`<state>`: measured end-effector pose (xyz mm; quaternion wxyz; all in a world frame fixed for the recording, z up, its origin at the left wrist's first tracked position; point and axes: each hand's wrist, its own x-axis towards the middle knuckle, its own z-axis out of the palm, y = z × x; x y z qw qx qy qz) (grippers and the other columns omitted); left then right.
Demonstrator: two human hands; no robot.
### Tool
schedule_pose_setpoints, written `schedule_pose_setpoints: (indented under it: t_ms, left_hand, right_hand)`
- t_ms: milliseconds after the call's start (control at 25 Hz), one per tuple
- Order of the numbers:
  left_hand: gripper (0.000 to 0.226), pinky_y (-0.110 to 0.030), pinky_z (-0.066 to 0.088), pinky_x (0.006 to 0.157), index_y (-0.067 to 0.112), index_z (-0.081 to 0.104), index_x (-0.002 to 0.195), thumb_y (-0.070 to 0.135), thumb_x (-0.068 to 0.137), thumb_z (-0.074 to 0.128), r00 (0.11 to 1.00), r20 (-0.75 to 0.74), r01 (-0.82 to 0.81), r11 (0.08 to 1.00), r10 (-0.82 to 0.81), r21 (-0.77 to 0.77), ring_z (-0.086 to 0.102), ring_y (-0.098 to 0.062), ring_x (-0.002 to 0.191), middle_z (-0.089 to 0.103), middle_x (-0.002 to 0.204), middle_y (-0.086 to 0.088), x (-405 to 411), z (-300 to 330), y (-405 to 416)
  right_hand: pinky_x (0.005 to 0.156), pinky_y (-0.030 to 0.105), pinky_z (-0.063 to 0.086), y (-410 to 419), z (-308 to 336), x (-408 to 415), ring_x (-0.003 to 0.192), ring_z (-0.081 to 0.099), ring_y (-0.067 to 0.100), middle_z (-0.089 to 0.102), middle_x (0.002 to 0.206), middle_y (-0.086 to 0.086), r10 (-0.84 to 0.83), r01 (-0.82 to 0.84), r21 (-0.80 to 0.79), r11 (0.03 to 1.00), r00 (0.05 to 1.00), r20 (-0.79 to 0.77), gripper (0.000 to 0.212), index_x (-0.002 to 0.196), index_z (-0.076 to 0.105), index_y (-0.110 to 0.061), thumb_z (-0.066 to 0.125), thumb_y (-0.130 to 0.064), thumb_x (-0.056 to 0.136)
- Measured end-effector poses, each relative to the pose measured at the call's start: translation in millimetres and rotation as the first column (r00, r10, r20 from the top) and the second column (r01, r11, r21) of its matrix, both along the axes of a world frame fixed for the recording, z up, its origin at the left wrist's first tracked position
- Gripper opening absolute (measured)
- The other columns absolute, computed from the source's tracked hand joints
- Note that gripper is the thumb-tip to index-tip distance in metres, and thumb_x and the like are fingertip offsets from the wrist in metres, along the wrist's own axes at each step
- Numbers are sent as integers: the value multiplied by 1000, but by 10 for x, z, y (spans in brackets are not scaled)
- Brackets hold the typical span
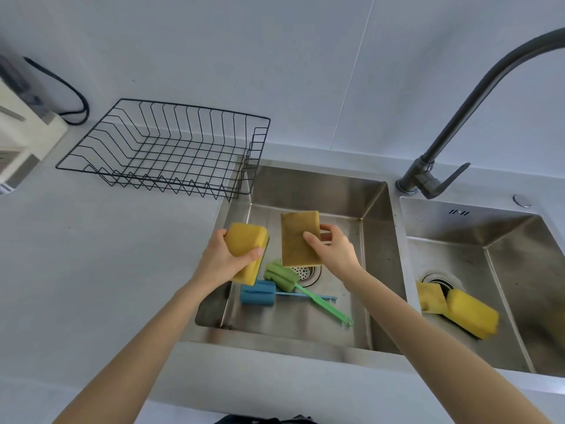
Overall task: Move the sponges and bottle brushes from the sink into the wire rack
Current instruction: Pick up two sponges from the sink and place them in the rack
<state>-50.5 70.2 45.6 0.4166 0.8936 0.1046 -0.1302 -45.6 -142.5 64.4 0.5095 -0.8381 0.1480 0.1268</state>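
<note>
My left hand (224, 260) grips a thick yellow sponge (246, 244) above the left rim of the left sink basin (308, 185). My right hand (333, 247) pinches a flatter brownish-yellow sponge (298, 237) over the same basin. Below them on the basin floor lie a green bottle brush (282, 278) and a blue bottle brush (258, 292), their handles crossing. Two more yellow sponges (472, 312) (431, 298) lie in the right basin near its drain. The black wire rack (162, 148) stands on the counter to the left of the sink, with nothing in it.
A dark faucet (434, 166) rises behind the divider between the basins and arches to the right. A pale appliance (21, 130) with a black cord (70, 90) sits at the far left against the wall. Grey countertop (107, 255) runs left of the sink.
</note>
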Motion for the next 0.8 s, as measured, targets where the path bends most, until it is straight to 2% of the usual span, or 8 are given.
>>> schedule_pose_setpoints:
  t_ms: [120, 320, 480, 560, 720, 800]
  left_hand:
    - [79, -27, 40, 70, 15, 22, 129, 53, 73, 63, 1000, 9, -14, 998, 15, -65, 45, -19, 93, 39, 109, 2, 37, 99, 23]
    - [56, -23, 38, 61, 9, 27, 127, 46, 88, 41, 988, 153, -17, 997, 28, -76, 49, -19, 89, 43, 106, -2, 160, 274, 117]
    - [49, -23, 37, 60, 7, 28, 128, 38, 92, 39, 968, 229, -65, 986, 100, -152, 48, -19, 90, 44, 106, -3, 305, 474, 279]
    - [48, -23, 38, 61, 6, 29, 128, 36, 93, 38, 956, 265, -80, 981, 125, -174, 48, -19, 90, 45, 106, -3, 378, 568, 376]
    - [45, -31, 36, 75, 6, 34, 127, 34, 93, 40, 939, 301, -114, 977, 166, -183, 47, -19, 93, 46, 107, -1, 544, 697, 613]
    - [43, -31, 35, 75, 6, 36, 126, 33, 92, 42, 929, 333, -120, 982, 164, -148, 46, -19, 93, 47, 106, -1, 641, 735, 734]
  right_hand:
    - [79, 27, 45, 60, 102, 31, 97, 52, 15, 57, 124, 7, 11, -12, 33, 999, 1000, 27, 53, 132, 42, -16, 57, -40, 87]
    - [79, 26, 43, 189, 272, 175, 97, 53, 14, 59, 120, 5, 32, -35, 43, 998, 997, 70, 52, 131, 43, -15, 56, -40, 87]
    - [73, 24, 43, 330, 395, 353, 94, 54, 15, 59, 111, 3, 44, -49, 42, 998, 993, 109, 51, 130, 44, -15, 56, -40, 87]
    - [77, 26, 45, 397, 447, 466, 95, 56, 17, 59, 110, 3, 41, -46, 37, 998, 992, 120, 51, 129, 45, -15, 57, -41, 87]
    - [85, 33, 51, 546, 548, 750, 101, 60, 22, 61, 114, 3, 26, -34, 56, 998, 991, 133, 51, 127, 48, -16, 58, -44, 85]
    - [79, 30, 51, 635, 608, 924, 98, 58, 20, 59, 111, 1, 24, -31, 52, 998, 991, 133, 50, 126, 49, -17, 58, -44, 85]
